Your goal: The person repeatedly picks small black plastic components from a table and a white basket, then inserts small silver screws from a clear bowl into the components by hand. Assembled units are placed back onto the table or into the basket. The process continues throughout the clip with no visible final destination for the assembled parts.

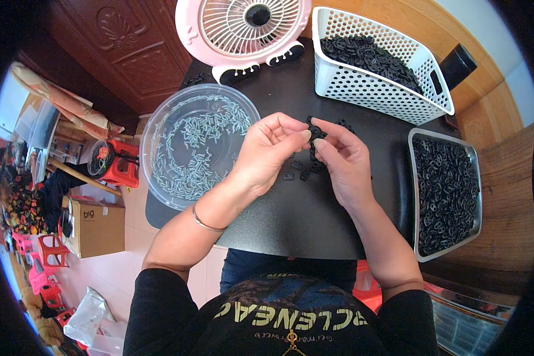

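Above the dark table [279, 219], a short chain of black links [316, 132] is pinched between my two hands. My left hand [267, 148] holds its left side with thumb and forefinger, the other fingers curled. My right hand [349, 157] grips the same chain from the right, thumb pressed on it. The lower end of the chain hangs toward the table. Loose black link pieces [289, 176] lie just beneath, between my hands. Nearest my left forearm is a round clear tub [150, 172] of small silvery pins [196, 130]. Whether a pin is between my fingers cannot be seen.
A metal tray [419, 237] full of black links stands at the right edge. Behind it is a white perforated basket [362, 89] with more black parts. A pink fan [187, 29] stands at the back. Left on the floor are a carton [101, 228], red stools and a seated person.
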Demonstrator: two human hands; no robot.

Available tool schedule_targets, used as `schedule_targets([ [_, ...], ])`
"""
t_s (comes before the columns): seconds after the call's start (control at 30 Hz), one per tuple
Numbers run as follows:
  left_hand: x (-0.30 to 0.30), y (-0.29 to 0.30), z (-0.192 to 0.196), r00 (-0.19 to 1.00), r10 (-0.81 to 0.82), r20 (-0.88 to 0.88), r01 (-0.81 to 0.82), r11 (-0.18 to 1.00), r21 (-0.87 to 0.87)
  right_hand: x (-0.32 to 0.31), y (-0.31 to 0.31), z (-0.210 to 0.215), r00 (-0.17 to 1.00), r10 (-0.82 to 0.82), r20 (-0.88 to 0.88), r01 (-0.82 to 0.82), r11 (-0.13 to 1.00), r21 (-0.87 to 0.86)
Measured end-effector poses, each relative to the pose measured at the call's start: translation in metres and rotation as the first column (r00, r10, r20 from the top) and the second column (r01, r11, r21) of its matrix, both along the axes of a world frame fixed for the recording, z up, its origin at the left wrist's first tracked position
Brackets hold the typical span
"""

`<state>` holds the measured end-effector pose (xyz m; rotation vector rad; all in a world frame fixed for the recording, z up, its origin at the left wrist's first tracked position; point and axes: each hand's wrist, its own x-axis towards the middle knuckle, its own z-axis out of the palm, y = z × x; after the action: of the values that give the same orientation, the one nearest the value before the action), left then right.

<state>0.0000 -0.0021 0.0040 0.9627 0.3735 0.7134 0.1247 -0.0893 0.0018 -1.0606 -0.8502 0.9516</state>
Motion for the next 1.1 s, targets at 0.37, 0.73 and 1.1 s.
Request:
schedule_targets([
  [0.37, 0.0015, -0.0003, -0.0039, 0.99, 0.025, 0.138, 0.0, 0.985, -0.175, -0.005, 0.0001, -0.0021, 0.999, -0.043, 0.01, 0.042, 0.997, 0.057],
  [0.73, 0.0017, -0.0022, -0.0017, 0.995, 0.004, 0.098, 0.01, 0.99, -0.142, -0.0033, 0.0016, 0.0003, 0.996, -0.086, 0.036, 0.084, 0.995, 0.054],
  [1.1, 0.0022, -0.0042, -0.0001, 0.997, 0.013, 0.081, -0.001, 0.988, -0.152, -0.0035, 0.0023, -0.0006, 0.995, -0.085, 0.045, 0.082, 0.994, 0.065],
])
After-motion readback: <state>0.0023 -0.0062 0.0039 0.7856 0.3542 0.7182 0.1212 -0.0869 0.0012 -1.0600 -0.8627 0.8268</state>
